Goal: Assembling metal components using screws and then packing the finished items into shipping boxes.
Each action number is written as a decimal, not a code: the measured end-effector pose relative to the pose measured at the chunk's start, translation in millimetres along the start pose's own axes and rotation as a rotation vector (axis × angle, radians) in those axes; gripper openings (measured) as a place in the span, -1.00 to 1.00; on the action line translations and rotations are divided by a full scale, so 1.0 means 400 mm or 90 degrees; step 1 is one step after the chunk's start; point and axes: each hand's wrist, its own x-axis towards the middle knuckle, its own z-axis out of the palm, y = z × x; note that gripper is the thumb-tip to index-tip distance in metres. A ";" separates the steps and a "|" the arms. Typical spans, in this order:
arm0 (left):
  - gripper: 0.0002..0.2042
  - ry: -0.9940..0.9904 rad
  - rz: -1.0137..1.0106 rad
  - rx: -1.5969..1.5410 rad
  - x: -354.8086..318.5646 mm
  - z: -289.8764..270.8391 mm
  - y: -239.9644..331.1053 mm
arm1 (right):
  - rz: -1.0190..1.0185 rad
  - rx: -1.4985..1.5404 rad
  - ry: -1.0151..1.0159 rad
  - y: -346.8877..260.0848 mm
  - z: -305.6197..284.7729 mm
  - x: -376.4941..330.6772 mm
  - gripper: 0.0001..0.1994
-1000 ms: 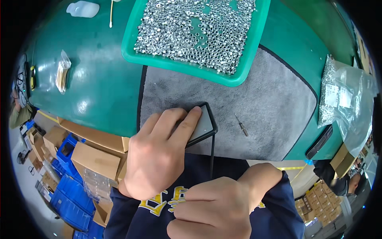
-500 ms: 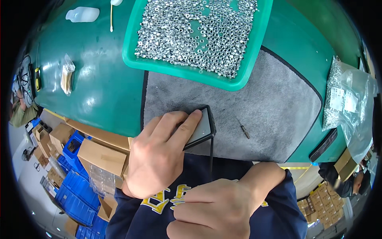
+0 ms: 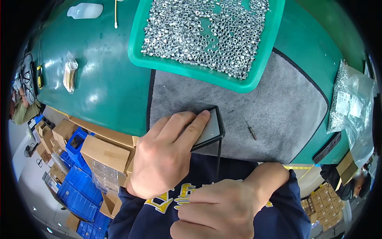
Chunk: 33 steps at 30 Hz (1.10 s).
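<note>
Fingers of the left hand (image 3: pixel 167 159) are laid flat and closed over a black-framed panel (image 3: pixel 210 130), which is pressed down at the near edge of a grey mat (image 3: pixel 274 115); only the panel's right corner and its pale face are seen past the fingertips. Further left, a small clear bag of tan sticks (image 3: pixel 70 72) is seen lying on the green table (image 3: pixel 99 79), and a white plastic bottle (image 3: pixel 85 10) is seen near the far edge. Below the table's left edge, cardboard boxes (image 3: pixel 101 153) and blue crates (image 3: pixel 75 191) are stacked on the floor. Behind the panel, a green tray (image 3: pixel 262 67) heaped with small silver nuts (image 3: pixel 207 34) is set partly on the mat. From the panel's corner a thin black rod (image 3: pixel 219 157) is seen running down toward the right hand (image 3: pixel 217 209), which is curled into a loose fist low in the view, against the dark blue sleeve (image 3: pixel 278 215); whether the rod is pinched in it cannot be told. To the right of the panel, a small dark screwdriver bit (image 3: pixel 251 130) is left lying on the mat, well apart from both hands. At the far right, clear bags of silver hardware (image 3: pixel 350 101) are piled on the table.
</note>
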 end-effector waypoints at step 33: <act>-0.75 0.036 -0.015 -0.595 0.476 -0.214 0.099 | 0.263 -0.533 0.383 0.163 -0.340 -0.228 -0.93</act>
